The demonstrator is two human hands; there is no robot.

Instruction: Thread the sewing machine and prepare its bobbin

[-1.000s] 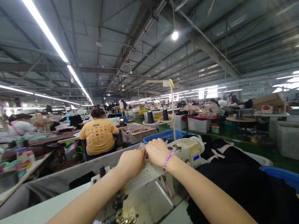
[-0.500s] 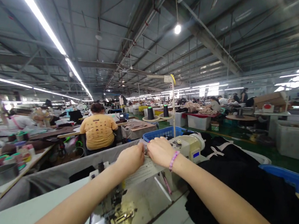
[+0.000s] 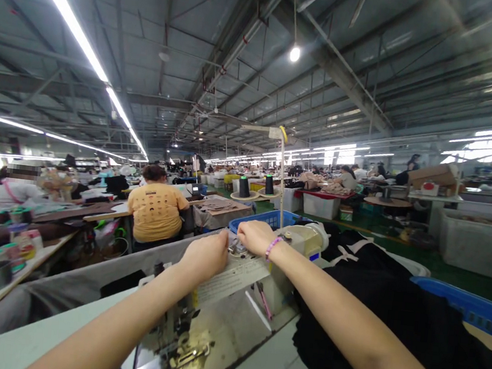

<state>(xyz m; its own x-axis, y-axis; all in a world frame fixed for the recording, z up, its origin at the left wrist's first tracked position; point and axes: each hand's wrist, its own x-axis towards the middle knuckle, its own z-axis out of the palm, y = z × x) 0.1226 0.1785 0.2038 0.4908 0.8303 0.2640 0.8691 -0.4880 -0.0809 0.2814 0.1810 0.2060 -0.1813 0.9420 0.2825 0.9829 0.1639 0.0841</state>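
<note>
A cream sewing machine (image 3: 304, 241) stands in front of me. My left hand (image 3: 206, 256) is closed in a pinch at the left of the small metal fittings (image 3: 238, 250) on top of the machine. On the other side of them my right hand (image 3: 257, 238) is also closed, with a beaded bracelet at its wrist. Anything between the fingers is too small to make out. Printed text covers the machine's front panel (image 3: 235, 278). Below lies the metal bed plate (image 3: 228, 336) with the presser foot (image 3: 191, 353). A white stick and a pink one lean at the panel's right.
Black cloth (image 3: 373, 317) is heaped on the right, near a blue basket (image 3: 463, 301). Two dark thread cones (image 3: 243, 187) stand on a stand behind the machine. Another blue basket (image 3: 289, 218) is behind it. A person in a yellow shirt (image 3: 154, 209) sits ahead.
My hands have drawn slightly apart, baring the metal fittings between them. The whole view has shifted a little, so the machine sits further left.
</note>
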